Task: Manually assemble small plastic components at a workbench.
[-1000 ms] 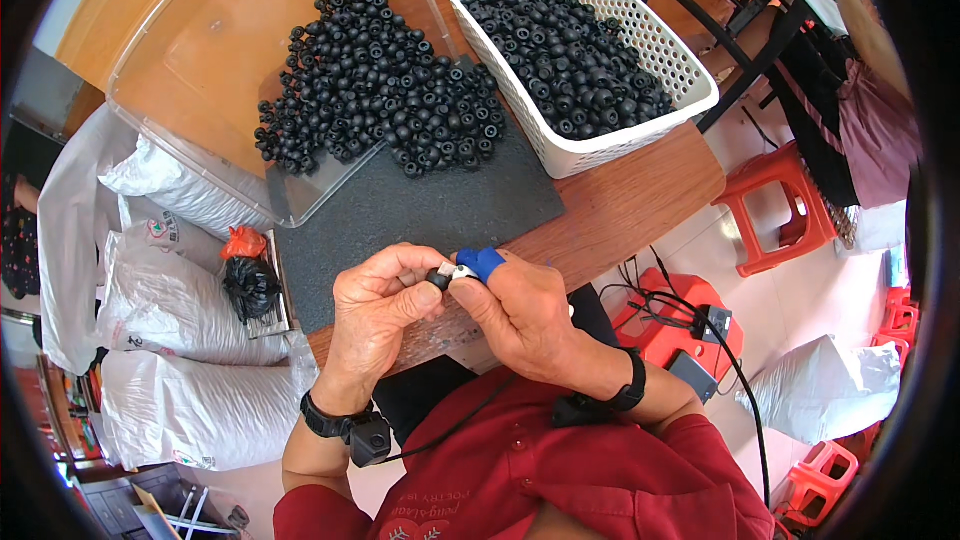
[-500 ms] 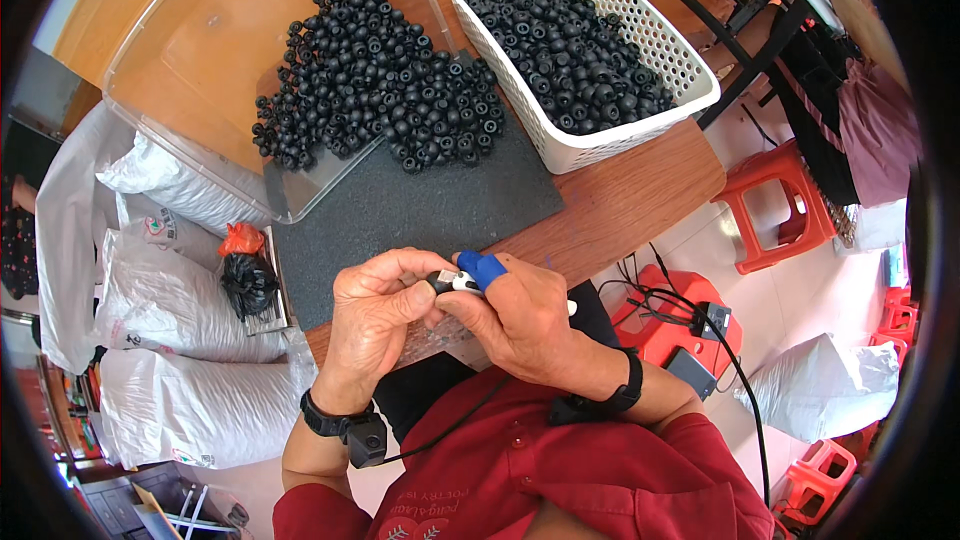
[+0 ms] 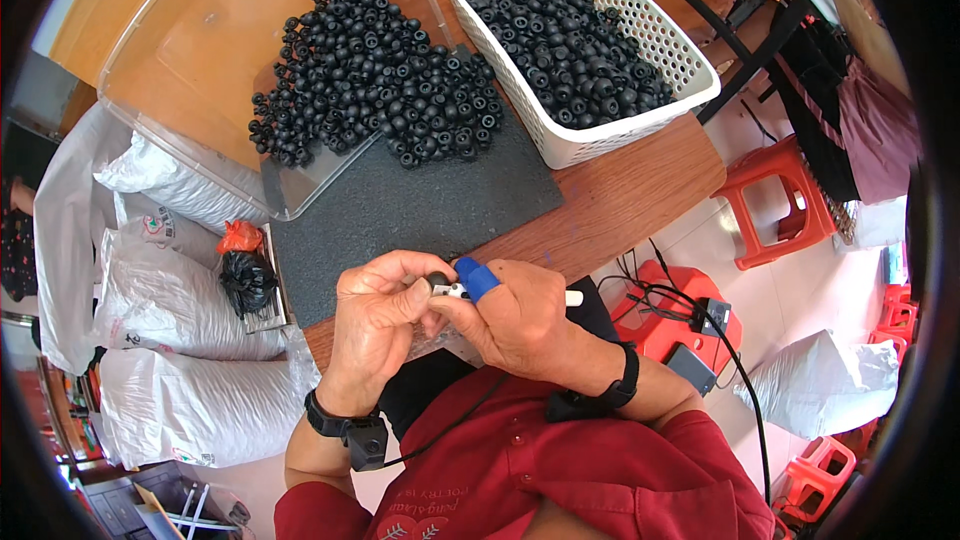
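My left hand (image 3: 372, 318) pinches a small black round piece (image 3: 437, 280) between thumb and fingertips, over the near edge of the table. My right hand (image 3: 528, 320), with a blue cover (image 3: 475, 278) on one finger, is closed around a slim white-handled tool (image 3: 574, 298). The handle's end sticks out on the right side of that hand. The tool's light-coloured front meets the black piece; its exact tip is too small to make out. Beyond my hands a large heap of black hollow round pieces (image 3: 385, 70) spreads from a clear plastic bin (image 3: 330, 168) onto a dark mat (image 3: 420, 205).
A white perforated basket (image 3: 590, 148) full of similar pieces stands at the far right of the wooden table (image 3: 655, 175). White sacks (image 3: 190, 405) line the left side. Red stools (image 3: 775, 200), cables (image 3: 655, 290) and another person's arm (image 3: 865, 30) are to the right.
My right hand has turned slightly, and more of the white handle shows beside it. The black piece has tilted a little in my left fingers. Another person's arm has appeared at the upper right.
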### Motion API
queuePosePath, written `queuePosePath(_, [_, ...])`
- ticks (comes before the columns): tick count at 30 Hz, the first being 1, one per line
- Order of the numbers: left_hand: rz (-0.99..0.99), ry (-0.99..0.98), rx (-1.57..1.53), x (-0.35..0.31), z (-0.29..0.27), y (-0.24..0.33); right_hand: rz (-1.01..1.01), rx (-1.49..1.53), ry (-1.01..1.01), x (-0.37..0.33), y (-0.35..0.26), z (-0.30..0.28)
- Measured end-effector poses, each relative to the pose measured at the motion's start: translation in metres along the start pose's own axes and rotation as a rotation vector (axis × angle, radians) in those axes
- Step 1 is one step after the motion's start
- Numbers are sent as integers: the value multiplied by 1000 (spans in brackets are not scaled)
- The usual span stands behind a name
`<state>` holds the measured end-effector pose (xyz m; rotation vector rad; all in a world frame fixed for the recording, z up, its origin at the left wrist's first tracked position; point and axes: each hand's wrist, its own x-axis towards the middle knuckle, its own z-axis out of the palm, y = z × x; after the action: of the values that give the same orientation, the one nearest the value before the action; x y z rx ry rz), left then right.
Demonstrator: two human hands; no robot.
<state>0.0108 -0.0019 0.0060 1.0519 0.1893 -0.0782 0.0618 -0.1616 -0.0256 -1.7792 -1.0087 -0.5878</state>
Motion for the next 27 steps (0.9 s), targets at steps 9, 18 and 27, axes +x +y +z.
queuePosePath(9, [79,-24,-8,4,-1,-6,380,335,49,0,-1,0])
queuePosePath(18, [164,7,159,4,3,-8,689,570,-49,6,-7,-7])
queuePosePath(27, [258,-13,470,70,41,55,850,670,15,-10,0,-1])
